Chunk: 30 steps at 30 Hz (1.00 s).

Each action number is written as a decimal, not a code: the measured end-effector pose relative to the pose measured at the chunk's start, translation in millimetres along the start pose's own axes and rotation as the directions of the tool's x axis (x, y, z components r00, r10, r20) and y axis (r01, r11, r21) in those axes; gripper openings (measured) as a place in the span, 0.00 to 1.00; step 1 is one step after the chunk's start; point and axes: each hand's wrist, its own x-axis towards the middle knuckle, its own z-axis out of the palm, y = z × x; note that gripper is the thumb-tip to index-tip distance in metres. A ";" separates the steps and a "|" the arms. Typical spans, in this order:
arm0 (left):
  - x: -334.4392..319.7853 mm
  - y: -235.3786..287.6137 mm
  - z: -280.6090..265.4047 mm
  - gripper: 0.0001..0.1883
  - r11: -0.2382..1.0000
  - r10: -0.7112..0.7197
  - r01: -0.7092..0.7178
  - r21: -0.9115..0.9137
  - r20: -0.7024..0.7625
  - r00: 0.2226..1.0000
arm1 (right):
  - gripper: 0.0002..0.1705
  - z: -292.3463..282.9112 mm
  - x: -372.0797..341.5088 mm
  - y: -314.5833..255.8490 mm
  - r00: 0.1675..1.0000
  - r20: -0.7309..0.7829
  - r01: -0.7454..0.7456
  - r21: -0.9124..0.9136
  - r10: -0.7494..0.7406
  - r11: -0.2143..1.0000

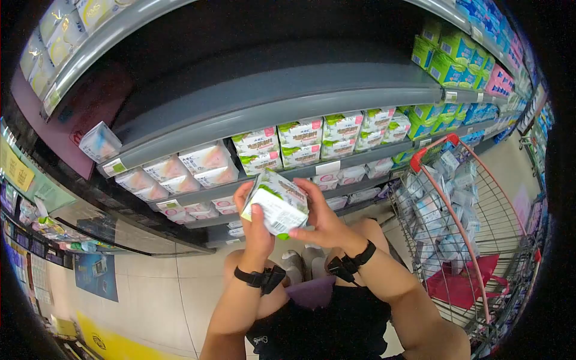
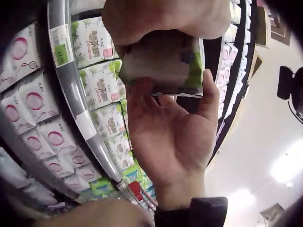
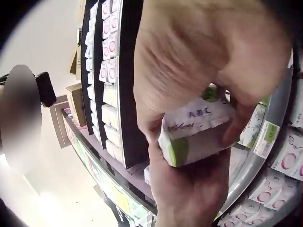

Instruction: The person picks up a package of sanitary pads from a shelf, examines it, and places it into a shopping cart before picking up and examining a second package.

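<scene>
A supermarket shelf (image 1: 270, 81) curved across twelve o'clock and a loaded shopping cart (image 1: 418, 159) stood at four as a person's left hand (image 1: 259, 235) and right hand (image 1: 329, 221), fingers curled round opposite sides, gripped a green-and-white ABC pack (image 1: 279, 198) near centre; light, even pressure seemed best for keeping its barcode label (image 1: 273, 212) flat and readable.

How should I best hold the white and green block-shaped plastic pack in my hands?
Probably by opposite sides of the pack, left hand from the left, right hand from the right: it's boxy and tilted, its white rectangular barcode label facing you.
</scene>
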 end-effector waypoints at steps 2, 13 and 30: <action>-4.9 -7.7 5.0 0.31 1.000 0.000 0.000 0.027 -0.011 1.000 | 0.51 -3.3 -3.6 6.4 0.991 -0.123 0.045 -0.042 -0.050 0.998; -3.8 9.1 17.1 0.52 0.674 0.085 -0.365 0.642 0.424 0.902 | 0.27 -53.5 -14.9 -4.0 0.972 -0.225 -0.030 0.178 0.071 0.984; -6.6 -5.8 4.8 0.50 0.807 0.075 -0.217 0.549 0.269 0.960 | 0.47 -39.1 -10.4 1.0 0.998 -0.060 -0.003 0.166 0.013 0.986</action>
